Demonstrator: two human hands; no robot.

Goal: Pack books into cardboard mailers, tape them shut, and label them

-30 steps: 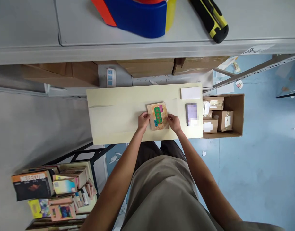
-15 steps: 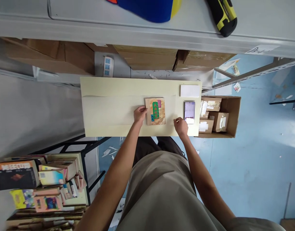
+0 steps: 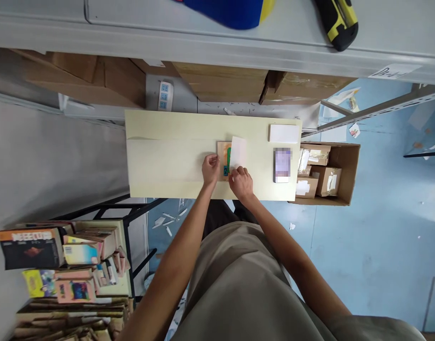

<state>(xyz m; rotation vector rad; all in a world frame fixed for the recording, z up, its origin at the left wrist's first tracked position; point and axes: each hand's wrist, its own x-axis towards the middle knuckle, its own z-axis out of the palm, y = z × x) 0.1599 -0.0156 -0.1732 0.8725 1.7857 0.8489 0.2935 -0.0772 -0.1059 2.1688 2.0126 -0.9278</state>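
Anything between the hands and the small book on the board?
Nothing separates them. The left hand touches the book's left edge; the right hand holds a white slip over its right part, hiding most of the cover.

One head-worn camera looks steeply down from well above the table, which lies across the middle of the view. The person's torso and forearms fill the near edge; a grey shelf runs along the far edge, close to the lens.
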